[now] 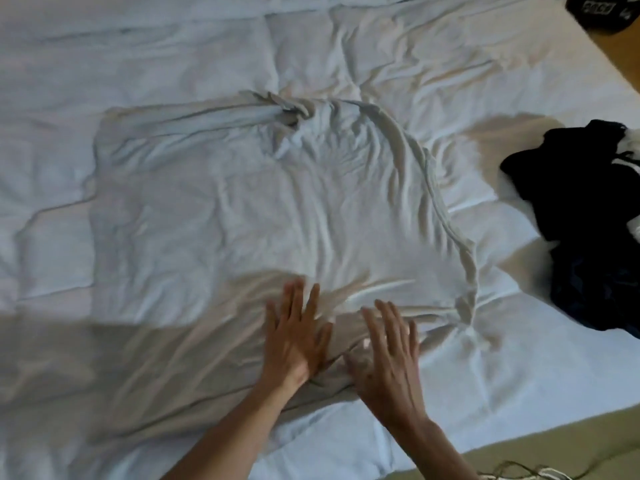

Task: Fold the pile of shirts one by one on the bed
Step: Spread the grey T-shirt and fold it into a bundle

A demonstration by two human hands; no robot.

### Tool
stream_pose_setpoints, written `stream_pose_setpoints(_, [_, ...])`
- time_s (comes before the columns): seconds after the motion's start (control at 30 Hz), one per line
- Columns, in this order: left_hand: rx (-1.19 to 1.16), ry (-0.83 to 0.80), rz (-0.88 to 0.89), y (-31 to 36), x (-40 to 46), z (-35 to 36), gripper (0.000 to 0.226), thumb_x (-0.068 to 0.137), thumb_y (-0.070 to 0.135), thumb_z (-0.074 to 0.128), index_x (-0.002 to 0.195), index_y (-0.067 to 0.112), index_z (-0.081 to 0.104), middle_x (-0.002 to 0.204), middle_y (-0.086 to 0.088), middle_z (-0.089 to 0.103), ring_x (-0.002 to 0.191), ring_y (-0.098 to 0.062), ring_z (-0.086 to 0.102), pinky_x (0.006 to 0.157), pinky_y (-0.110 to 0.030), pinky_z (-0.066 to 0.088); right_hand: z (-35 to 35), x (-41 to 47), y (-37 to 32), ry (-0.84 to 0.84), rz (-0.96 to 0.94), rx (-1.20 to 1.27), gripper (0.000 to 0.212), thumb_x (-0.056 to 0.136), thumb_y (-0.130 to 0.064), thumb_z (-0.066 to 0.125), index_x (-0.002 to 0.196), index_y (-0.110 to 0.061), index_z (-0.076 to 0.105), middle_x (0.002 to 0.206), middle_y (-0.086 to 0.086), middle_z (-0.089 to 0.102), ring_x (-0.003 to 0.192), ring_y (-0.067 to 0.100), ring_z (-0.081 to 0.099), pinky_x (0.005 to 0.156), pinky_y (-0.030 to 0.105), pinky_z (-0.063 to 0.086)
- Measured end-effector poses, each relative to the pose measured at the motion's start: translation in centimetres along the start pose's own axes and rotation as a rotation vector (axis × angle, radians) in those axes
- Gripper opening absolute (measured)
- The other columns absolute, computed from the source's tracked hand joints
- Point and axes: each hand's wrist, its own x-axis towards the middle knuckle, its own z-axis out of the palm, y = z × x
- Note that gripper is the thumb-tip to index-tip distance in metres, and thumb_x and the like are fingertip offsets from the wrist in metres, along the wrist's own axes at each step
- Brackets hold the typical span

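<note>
A pale white shirt [263,209] lies spread and wrinkled on the bed's white quilt [104,64]. Its far end is bunched near the middle of the bed, and its right edge curves down to the lower right. My left hand [296,332] lies flat on the near part of the shirt with its fingers straight and spread. My right hand [389,344] presses flat beside it, fingers straight, slightly blurred. A pile of dark shirts [585,216] sits at the bed's right edge, apart from both hands.
Another dark garment with white print [602,10] lies at the top right corner. Wooden floor [620,57] shows beyond the bed's right side. A greenish strip with thin cords [540,469] runs along the bottom right, below the mattress edge.
</note>
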Motion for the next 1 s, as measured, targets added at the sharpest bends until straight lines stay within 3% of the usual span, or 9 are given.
stream_pose_setpoints(0.1, [-0.012,-0.014,-0.014,-5.6,-4.2,-1.0,0.074,0.099,0.063,0.023,0.154,0.014,0.032,0.162,-0.011,0.024,0.151,-0.028,0.017,0.116,-0.055,0.017,3.9,-1.7,-4.0,-0.256,-0.298,0.058,0.067,0.085,-0.051,0.061,0.144,-0.022,0.045,0.157,0.004,0.036,0.149,0.021,0.024,0.117,0.055,0.016])
stream_pose_setpoints(0.2, [0.038,-0.026,0.077,-11.6,-8.5,-1.8,0.074,0.098,0.065,0.032,0.151,0.014,0.039,0.16,-0.01,0.03,0.15,-0.024,0.023,0.114,-0.053,0.03,6.8,-1.7,-5.9,-0.358,-0.35,-0.006,0.056,0.087,-0.052,0.053,0.137,-0.026,0.052,0.156,0.002,0.039,0.147,0.021,0.029,0.115,0.057,0.023])
stream_pose_setpoints(0.33, [0.054,-0.012,0.111,-17.6,-12.3,-2.8,0.078,0.09,0.063,0.044,0.15,0.013,0.042,0.159,-0.01,0.033,0.148,-0.026,0.029,0.116,-0.048,0.028,8.4,-1.3,-5.7,-0.233,-0.381,-0.005,0.033,0.092,-0.04,0.055,0.118,-0.025,0.068,0.141,-0.002,0.057,0.137,0.021,0.046,0.108,0.05,0.036])
stream_pose_setpoints(0.53, [-0.061,0.12,0.039,-19.7,-14.4,-3.8,0.079,0.071,0.014,0.049,0.149,0.004,0.041,0.157,-0.012,0.036,0.146,-0.03,0.032,0.118,-0.044,0.025,6.9,-1.0,-6.2,-0.11,-0.429,0.089,0.008,0.091,-0.014,0.062,0.093,-0.017,0.069,0.107,-0.002,0.067,0.103,0.024,0.062,0.093,0.036,0.043])
stream_pose_setpoints(0.6, [-0.064,0.17,0.026,-19.8,-15.5,-3.3,0.084,0.066,0.007,0.046,0.149,0.002,0.039,0.158,-0.012,0.035,0.146,-0.03,0.032,0.119,-0.043,0.025,6.1,-1.8,-6.1,-0.151,-0.468,0.122,0.011,0.09,-0.008,0.063,0.097,-0.017,0.065,0.106,0.0,0.064,0.098,0.026,0.062,0.096,0.04,0.044])
stream_pose_setpoints(0.67, [0.023,0.152,0.045,-19.5,-16.8,-2.3,0.085,0.066,0.005,0.042,0.151,0.006,0.035,0.158,-0.011,0.032,0.143,-0.033,0.038,0.116,-0.048,0.026,5.5,-2.8,-5.3,-0.188,-0.484,0.108,0.016,0.093,-0.015,0.06,0.109,-0.017,0.063,0.119,0.002,0.063,0.114,0.028,0.06,0.106,0.047,0.04])
stream_pose_setpoints(0.73, [0.074,0.106,-0.005,-18.9,-17.3,-1.5,0.08,0.072,0.01,0.042,0.151,0.007,0.033,0.159,-0.012,0.03,0.142,-0.035,0.039,0.114,-0.052,0.026,4.7,-3.9,-4.6,-0.237,-0.45,0.086,0.045,0.089,-0.031,0.065,0.131,-0.016,0.058,0.144,0.006,0.052,0.139,0.027,0.043,0.116,0.057,0.026])
stream_pose_setpoints(0.83, [0.072,0.111,-0.052,-16.9,-16.0,-2.4,0.078,0.072,0.011,0.049,0.149,0.008,0.041,0.159,-0.014,0.032,0.146,-0.033,0.032,0.114,-0.056,0.026,2.6,-4.9,-3.8,-0.281,-0.461,0.03,0.092,0.068,-0.031,0.078,0.149,-0.013,0.038,0.159,0.016,0.028,0.149,0.035,0.022,0.118,0.065,0.007])
stream_pose_setpoints(1.0, [0.032,0.105,0.174,-12.7,-12.7,-2.1,0.066,0.082,0.006,0.038,0.147,0.009,0.046,0.156,-0.011,0.038,0.143,-0.029,0.038,0.114,-0.05,0.031,2.0,-6.7,-0.1,-0.17,-0.309,-0.103,0.064,0.083,-0.03,0.063,0.142,-0.012,0.046,0.157,0.018,0.031,0.148,0.036,0.024,0.115,0.068,0.014])
